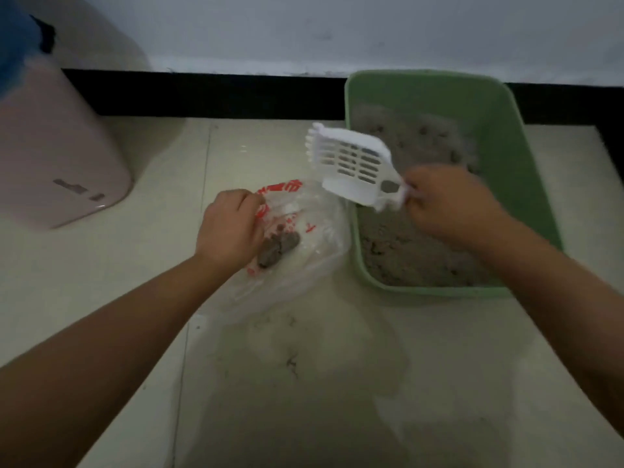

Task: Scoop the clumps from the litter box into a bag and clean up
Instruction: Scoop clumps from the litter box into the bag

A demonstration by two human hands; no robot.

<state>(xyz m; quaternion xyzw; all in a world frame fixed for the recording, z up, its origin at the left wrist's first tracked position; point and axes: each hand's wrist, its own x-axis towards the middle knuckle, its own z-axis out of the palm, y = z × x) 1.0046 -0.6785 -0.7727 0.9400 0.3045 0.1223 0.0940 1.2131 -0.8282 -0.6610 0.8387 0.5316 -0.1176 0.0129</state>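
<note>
Litter box (526, 184), green, right of centre frame, against dark baseboard; scooping in progress.

Filled with grey litter; darker clumps (422, 130) visible toward far end, blurred. White slotted scoop (354, 167) raised over left rim of box, tilted, apparently holding little or nothing; handle gripped by right hand (449, 204), fingers curled tight around it. Clear bag with red print (304, 231) on pale floor just left of box, mouth pinched and held up by left hand (229, 231); several brown clumps already inside. Pink bin (57, 157) upper left, well apart. Risks, judged: bag mouth narrow and limp, so a slackened pinch likely to close it and send a tipped load onto floor; gap between box rim and bag liable to catch spilled litter; thin plastic prone to tearing on scoop teeth.
</note>
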